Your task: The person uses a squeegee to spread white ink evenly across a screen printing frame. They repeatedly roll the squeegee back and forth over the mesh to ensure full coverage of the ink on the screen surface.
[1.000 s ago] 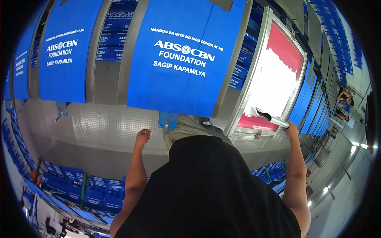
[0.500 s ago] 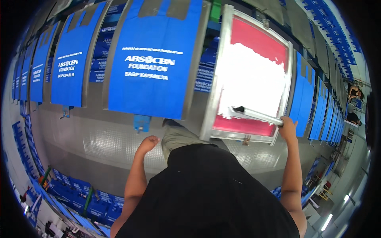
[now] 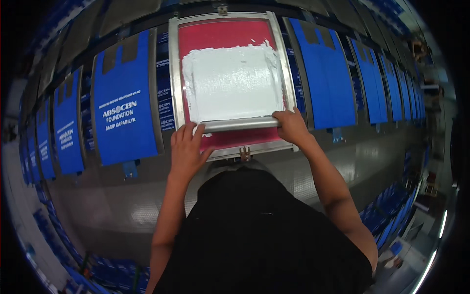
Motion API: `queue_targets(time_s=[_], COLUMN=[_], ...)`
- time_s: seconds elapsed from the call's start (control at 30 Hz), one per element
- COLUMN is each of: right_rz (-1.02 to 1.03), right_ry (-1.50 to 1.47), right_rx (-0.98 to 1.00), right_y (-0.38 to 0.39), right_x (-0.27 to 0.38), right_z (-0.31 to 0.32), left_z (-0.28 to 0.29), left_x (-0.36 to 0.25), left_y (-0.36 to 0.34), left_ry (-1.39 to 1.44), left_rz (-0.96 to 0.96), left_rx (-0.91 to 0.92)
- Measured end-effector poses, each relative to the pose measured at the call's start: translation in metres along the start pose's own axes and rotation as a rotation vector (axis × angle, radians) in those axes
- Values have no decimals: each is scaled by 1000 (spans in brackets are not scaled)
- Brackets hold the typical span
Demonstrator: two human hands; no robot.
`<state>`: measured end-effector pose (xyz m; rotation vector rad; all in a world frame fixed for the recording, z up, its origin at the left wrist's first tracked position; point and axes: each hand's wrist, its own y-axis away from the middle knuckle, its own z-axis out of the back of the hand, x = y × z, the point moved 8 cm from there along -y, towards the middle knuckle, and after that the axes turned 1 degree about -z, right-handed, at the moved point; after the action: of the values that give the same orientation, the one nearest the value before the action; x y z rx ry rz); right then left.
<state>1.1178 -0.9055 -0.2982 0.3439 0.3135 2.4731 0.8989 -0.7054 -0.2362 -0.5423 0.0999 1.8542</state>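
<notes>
A silver bar [image 3: 240, 123], smooth and tubular-looking, is lying crosswise over the lower part of a red screen [image 3: 223, 32], along the near edge of a thick patch of white paste [image 3: 232, 83]. The paste is glistening wetly, its top border running ragged and its sides forming raised ridges. The right hand [image 3: 292, 126] is gripping the bar's right end with curled fingers. The left hand [image 3: 186, 147] is reaching over the left end, fingers lying side by side and thumb spreading away; whether they are closing on it, I cannot tell. The bar is nearly spanning the screen between the side rails of a metal frame [image 3: 177, 73], leaving little room sideways. Above it the paste is filling most of the screen, with bare red showing beyond; below, a narrow red band is separating it from the near rail, where a small metal clamp [image 3: 245, 153] is sitting. Blue panels are flanking the frame: a lettered panel [image 3: 125, 83] is resting to the left, a plain panel [image 3: 325, 78] to the right, and others are continuing in a curving row. Beneath, a grey floor [image 3: 147, 196] is stretching out and shining in patches, while a strip light [image 3: 425, 272] is glowing at the lower right.
</notes>
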Motion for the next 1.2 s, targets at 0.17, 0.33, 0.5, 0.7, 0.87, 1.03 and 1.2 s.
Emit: queue_targets(time_s=[0.17,0.33,0.5,0.7,0.87,1.03,1.2], right_rz=[14,53,42,164,128,126,144], right_ry=[13,-110,-184,4,140,14,-47], right_rx=[-91,-66,-44,-407,-232,-73,-226], right_y=[10,2,-40,-146,-159,-90,-14], right_x=[-7,-20,-44,-34,-31,-22,-7], right_z=[-4,5,46,86,8,33,11], left_z=[-73,-64,-33,-59,-122,-85,-79], left_x=[4,-14,-12,59,77,46,17], left_y=[-30,-59,-128,-192,-155,-106,-50], left_ry=[-26,-53,-78,-104,-189,-78,-4], left_rz=[-97,-125,-37,-61,7,56,76], left_rx=[262,286,266,-103,-23,60,33])
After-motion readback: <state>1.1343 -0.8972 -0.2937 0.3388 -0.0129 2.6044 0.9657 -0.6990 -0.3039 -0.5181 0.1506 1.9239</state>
